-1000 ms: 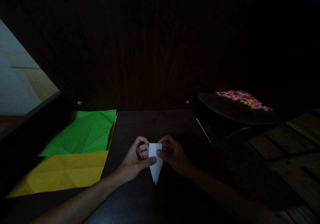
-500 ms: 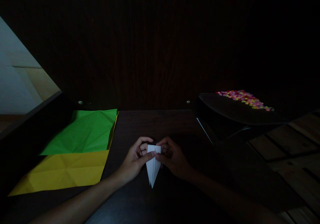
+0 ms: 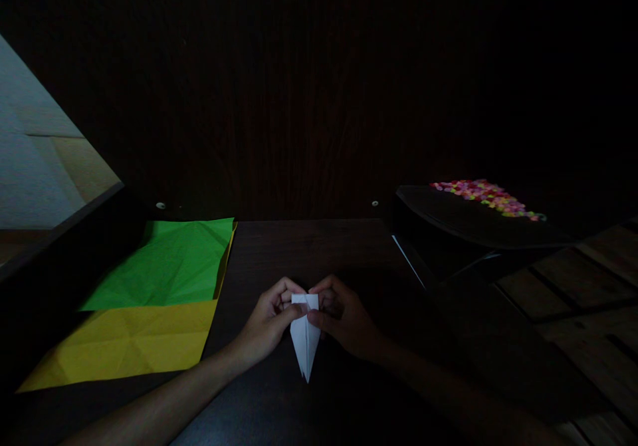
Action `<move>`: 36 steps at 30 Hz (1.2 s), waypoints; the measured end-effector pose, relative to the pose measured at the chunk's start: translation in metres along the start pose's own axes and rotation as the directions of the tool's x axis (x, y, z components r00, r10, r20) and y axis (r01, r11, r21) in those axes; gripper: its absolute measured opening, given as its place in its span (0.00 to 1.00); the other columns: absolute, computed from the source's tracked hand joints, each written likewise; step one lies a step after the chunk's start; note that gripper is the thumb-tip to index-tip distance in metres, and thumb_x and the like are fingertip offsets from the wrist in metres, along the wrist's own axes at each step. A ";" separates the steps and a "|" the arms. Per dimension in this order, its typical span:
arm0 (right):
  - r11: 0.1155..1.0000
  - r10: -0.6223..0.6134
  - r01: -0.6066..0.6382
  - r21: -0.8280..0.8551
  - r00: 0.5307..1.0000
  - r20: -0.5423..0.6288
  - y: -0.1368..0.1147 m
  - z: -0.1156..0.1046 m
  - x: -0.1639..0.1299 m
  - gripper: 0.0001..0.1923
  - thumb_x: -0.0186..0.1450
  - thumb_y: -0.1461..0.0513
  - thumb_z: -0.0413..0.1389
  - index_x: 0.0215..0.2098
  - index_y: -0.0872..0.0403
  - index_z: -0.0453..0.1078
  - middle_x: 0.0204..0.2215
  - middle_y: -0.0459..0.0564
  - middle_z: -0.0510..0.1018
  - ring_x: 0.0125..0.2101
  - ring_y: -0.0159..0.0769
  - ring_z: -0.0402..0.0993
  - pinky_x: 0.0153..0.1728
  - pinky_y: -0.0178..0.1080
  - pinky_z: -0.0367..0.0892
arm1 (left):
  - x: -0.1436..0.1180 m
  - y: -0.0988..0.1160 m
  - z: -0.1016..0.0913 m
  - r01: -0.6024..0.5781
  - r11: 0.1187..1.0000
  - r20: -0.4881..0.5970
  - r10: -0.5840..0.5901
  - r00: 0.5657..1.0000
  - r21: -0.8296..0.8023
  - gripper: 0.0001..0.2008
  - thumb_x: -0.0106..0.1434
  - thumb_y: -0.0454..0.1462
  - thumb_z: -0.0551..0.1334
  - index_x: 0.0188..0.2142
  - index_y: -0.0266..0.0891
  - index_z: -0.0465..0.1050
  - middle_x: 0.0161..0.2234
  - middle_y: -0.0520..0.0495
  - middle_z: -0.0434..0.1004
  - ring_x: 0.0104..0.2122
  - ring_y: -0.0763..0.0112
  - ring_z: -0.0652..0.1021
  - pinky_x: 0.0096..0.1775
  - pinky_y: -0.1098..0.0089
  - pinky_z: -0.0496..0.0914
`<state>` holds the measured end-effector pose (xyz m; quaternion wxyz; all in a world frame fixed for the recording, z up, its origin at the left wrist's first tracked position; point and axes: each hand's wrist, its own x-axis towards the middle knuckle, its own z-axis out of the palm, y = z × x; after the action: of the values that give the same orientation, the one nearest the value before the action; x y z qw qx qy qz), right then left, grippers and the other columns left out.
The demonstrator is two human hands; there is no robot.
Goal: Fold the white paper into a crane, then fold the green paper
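Note:
A narrow folded white paper (image 3: pixel 305 339), pointed toward me, lies on the dark wooden table (image 3: pixel 309 246). My left hand (image 3: pixel 269 320) pinches its upper left edge with thumb and fingers. Opposite it, my right hand (image 3: pixel 346 316) grips the upper right edge. Both hands meet at the paper's wide top end, and the tip below them is free.
A creased green sheet (image 3: pixel 169 263) lies on a yellow sheet (image 3: pixel 124 343) at the left of the table. A dark tray (image 3: pixel 473 223) with a heap of small coloured pieces (image 3: pixel 486 197) stands at the right. A dark wooden panel rises behind. The scene is dim.
Both hands and the white paper have shifted slightly toward me. The paper's top end has been folded down shorter between the fingers.

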<state>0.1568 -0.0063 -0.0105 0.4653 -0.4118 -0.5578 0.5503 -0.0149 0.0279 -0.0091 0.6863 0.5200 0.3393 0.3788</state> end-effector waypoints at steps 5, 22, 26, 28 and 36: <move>1.000 0.019 -0.020 0.022 1.000 0.012 0.001 -0.002 0.001 0.17 0.59 0.57 0.64 0.41 0.52 0.63 0.27 0.42 0.73 0.24 0.28 0.69 0.25 0.32 0.65 | -0.001 0.000 -0.001 0.002 1.000 -0.021 -0.003 1.000 -0.003 0.09 0.54 0.38 0.68 0.31 0.38 0.69 0.26 0.53 0.75 0.27 0.73 0.72 0.30 0.74 0.64; 0.991 0.113 -0.115 0.066 0.993 0.045 -0.001 -0.003 0.004 0.20 0.54 0.55 0.67 0.38 0.52 0.64 0.27 0.41 0.72 0.26 0.30 0.70 0.28 0.33 0.63 | -0.003 0.000 0.000 0.004 1.000 0.003 -0.004 1.000 -0.009 0.13 0.59 0.44 0.67 0.38 0.39 0.71 0.24 0.54 0.74 0.25 0.73 0.72 0.29 0.74 0.63; 0.992 0.109 -0.112 0.064 0.993 0.048 0.001 -0.004 0.004 0.19 0.54 0.55 0.66 0.37 0.52 0.64 0.27 0.41 0.71 0.27 0.31 0.69 0.29 0.34 0.62 | -0.004 -0.002 0.000 0.001 1.000 0.028 -0.001 1.000 -0.017 0.13 0.59 0.43 0.67 0.39 0.39 0.71 0.25 0.53 0.75 0.25 0.73 0.73 0.29 0.74 0.64; 0.991 0.109 -0.113 0.072 0.992 0.061 0.001 -0.003 0.003 0.20 0.55 0.55 0.66 0.38 0.51 0.63 0.27 0.41 0.71 0.27 0.31 0.69 0.29 0.34 0.62 | -0.005 -0.003 0.001 0.010 1.000 0.048 -0.009 0.999 -0.028 0.14 0.59 0.42 0.68 0.40 0.39 0.70 0.25 0.53 0.76 0.25 0.73 0.74 0.29 0.74 0.64; 0.980 0.130 -0.140 0.142 0.989 0.076 0.001 -0.001 0.001 0.26 0.55 0.55 0.67 0.43 0.49 0.57 0.32 0.43 0.75 0.32 0.33 0.73 0.32 0.35 0.64 | -0.005 0.003 0.003 -0.012 1.000 -0.048 0.013 0.999 0.006 0.17 0.56 0.44 0.69 0.42 0.37 0.75 0.30 0.49 0.79 0.30 0.68 0.77 0.33 0.71 0.68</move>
<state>0.1577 -0.0048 -0.0115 0.4371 -0.3948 -0.5018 0.6334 -0.0152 0.0230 -0.0052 0.6740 0.5149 0.3536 0.3945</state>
